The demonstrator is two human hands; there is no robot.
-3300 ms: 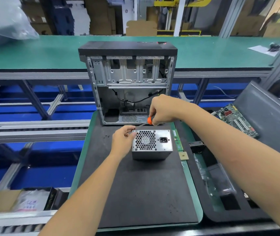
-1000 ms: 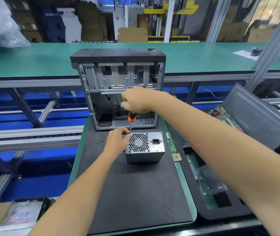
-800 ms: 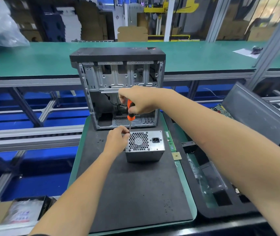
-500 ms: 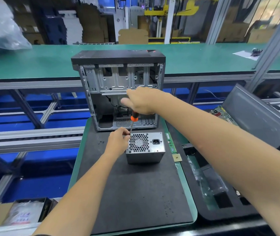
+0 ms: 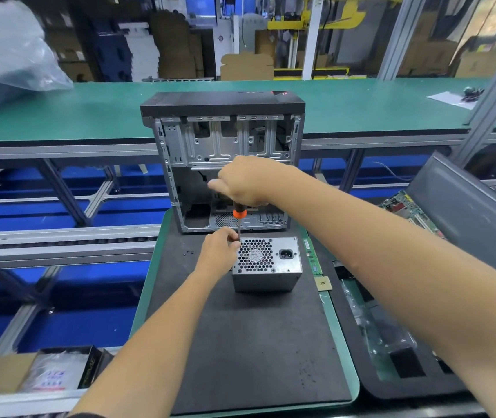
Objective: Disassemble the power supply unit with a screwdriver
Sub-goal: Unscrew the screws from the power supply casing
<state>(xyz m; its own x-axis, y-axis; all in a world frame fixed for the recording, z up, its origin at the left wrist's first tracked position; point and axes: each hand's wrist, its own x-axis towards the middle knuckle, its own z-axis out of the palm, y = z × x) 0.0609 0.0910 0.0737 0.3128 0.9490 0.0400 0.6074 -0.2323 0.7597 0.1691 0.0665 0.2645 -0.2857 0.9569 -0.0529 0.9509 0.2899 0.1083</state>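
Closest to the viewer, at about six o'clock, lies the bare near part of the black foam mat [image 5: 255,342] on its green-edged tray, which sits on the worktop. Further in, toward the middle, stands the grey metal power supply unit [image 5: 266,265], its honeycomb fan grille and black mains socket facing up. The left hand [image 5: 221,250] is at the unit's nine o'clock corner, fingers curled and pinched around the thin steel shaft of the orange-collared screwdriver [image 5: 239,220], steadying the tip near the grille's far-left corner. Just beyond, at twelve o'clock, the right hand [image 5: 245,182] is wrapped over the top of the handle, which it mostly hides, bearing down from above.

A few small dark screws [image 5: 189,252] lie loose on the mat at nine o'clock of the unit. At three o'clock a green memory stick [image 5: 311,256] and a small square chip [image 5: 322,284] sit near the tray's edge. Behind it all stands the open grey computer case [image 5: 225,164].

The tip itself is hidden behind the left fingers, so its seating cannot be judged. If it sits shallow, downward pressure could make it skid across the grille or into the fingertips, or chew the screw head. The unit is not clamped and may twist. A freed screw could roll off the mat.
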